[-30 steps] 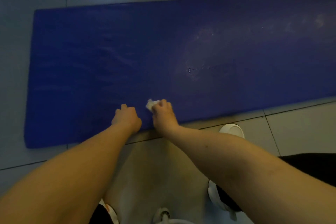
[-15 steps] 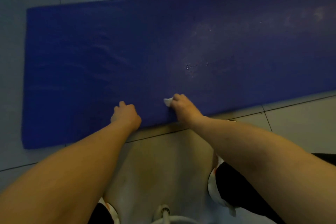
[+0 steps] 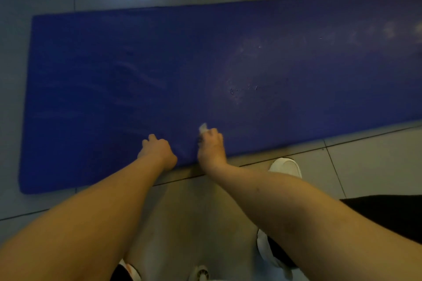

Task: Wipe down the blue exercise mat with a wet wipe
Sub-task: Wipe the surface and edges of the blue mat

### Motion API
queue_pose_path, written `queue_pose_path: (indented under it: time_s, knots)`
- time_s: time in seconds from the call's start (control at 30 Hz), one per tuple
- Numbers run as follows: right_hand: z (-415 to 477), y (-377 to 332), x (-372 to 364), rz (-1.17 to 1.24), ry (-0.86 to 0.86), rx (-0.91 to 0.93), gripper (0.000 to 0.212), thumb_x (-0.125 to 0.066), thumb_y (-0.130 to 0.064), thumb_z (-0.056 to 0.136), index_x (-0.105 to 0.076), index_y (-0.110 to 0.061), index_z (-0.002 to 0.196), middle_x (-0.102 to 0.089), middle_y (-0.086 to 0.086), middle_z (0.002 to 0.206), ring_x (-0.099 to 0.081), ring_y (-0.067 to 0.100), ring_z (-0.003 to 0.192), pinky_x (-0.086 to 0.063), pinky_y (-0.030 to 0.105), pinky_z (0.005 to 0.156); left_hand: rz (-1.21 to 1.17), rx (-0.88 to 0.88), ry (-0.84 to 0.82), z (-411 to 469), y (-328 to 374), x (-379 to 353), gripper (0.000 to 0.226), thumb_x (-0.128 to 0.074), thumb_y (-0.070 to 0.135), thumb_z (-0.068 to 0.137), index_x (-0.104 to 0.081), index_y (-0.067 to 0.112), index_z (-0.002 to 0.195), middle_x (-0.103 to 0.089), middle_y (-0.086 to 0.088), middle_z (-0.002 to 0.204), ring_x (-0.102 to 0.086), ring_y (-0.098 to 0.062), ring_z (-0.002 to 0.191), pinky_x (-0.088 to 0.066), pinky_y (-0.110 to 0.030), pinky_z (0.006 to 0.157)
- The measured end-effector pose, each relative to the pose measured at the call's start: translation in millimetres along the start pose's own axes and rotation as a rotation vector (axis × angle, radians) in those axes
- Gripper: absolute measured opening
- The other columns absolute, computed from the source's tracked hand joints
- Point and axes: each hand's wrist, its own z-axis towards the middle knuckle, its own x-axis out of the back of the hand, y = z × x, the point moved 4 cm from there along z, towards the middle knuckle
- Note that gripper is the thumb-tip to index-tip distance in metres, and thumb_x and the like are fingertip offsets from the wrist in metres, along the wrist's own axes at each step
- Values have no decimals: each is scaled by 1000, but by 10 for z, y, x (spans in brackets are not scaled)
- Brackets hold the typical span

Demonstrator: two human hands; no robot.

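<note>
Tiled floor (image 3: 376, 166) under a blue mat (image 3: 114, 64).
Right hand (image 3: 211, 146) pinches a white wipe (image 3: 202, 127) against it; left hand (image 3: 157, 147) rests alongside, fingers curled.

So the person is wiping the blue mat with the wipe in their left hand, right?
No, the wipe is in the right hand, not the left. The head view shows it poking out of that hand on the blue mat; the left hand rests on the mat without a wipe.
</note>
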Motion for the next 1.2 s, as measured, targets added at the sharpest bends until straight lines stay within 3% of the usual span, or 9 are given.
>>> queue_pose_path:
  time_s: [0.13,0.27,0.37,0.5,0.63,0.8,0.9,0.97,1.2]
  knots:
    - [-147,-314,-326,-98,-218,376,44,-62,9,86,-59,0,128,-48,16,128,-44,33,108,-48,43,96,15,8,16,13,-23,7,44,-52,22,96,-51,9,138,-18,-15,156,-32,-35,135,-47,-39,90]
    - [24,2,-147,-248,-231,504,37,-66,10,82,-69,0,117,-56,16,113,-47,34,99,-51,47,84,0,-6,-7,27,-47,8,45,-54,26,96,-51,10,138,-20,-14,155,-35,-35,132,-48,-42,93]
    - [208,373,290,-256,-84,345,27,-61,-1,94,-66,-4,120,-52,12,115,-52,22,95,-50,40,93,-10,-10,2,10,-24,7,39,-54,26,95,-54,10,130,-21,-14,153,-36,-35,128,-44,-40,84]
    - [406,1105,914,-273,112,-161,28,-54,-21,103,-56,-14,131,-50,11,126,-57,23,99,-51,33,91,-22,-2,15,8,-9,11,37,-53,26,95,-54,9,128,-21,-15,154,-37,-36,129,-46,-41,88]
    - [378,1142,936,-233,230,-302,52,-52,-7,101,-38,-14,151,-48,9,129,-41,20,103,-31,22,83,-23,-1,11,19,-13,38,43,-51,28,96,-51,8,134,-19,-15,155,-35,-36,132,-46,-42,91]
    - [378,378,322,-109,179,-125,48,-45,-7,102,-39,-14,149,-49,10,127,-42,19,103,-33,23,85,-20,-14,0,12,-52,25,40,-50,25,95,-52,9,132,-22,-14,151,-36,-34,126,-46,-39,84]
    - [243,-279,-205,-112,-70,181,51,-50,-3,98,-41,-11,148,-52,14,124,-52,30,110,-43,32,83,-20,-28,11,24,-69,8,39,-51,22,97,-52,10,135,-23,-14,150,-35,-33,127,-45,-38,82]
    - [68,-574,-463,-163,-216,360,43,-55,0,94,-53,-4,136,-52,17,126,-48,32,115,-44,39,94,-34,-29,20,35,-88,-2,44,-54,20,97,-49,14,141,-23,-13,150,-34,-32,130,-49,-40,89]
    - [190,-193,-188,-289,-223,481,37,-61,-4,96,-58,-4,133,-53,12,123,-46,29,109,-49,39,92,-19,-50,16,52,-124,30,42,-51,23,98,-52,15,139,-27,-10,146,-37,-30,125,-48,-42,97]
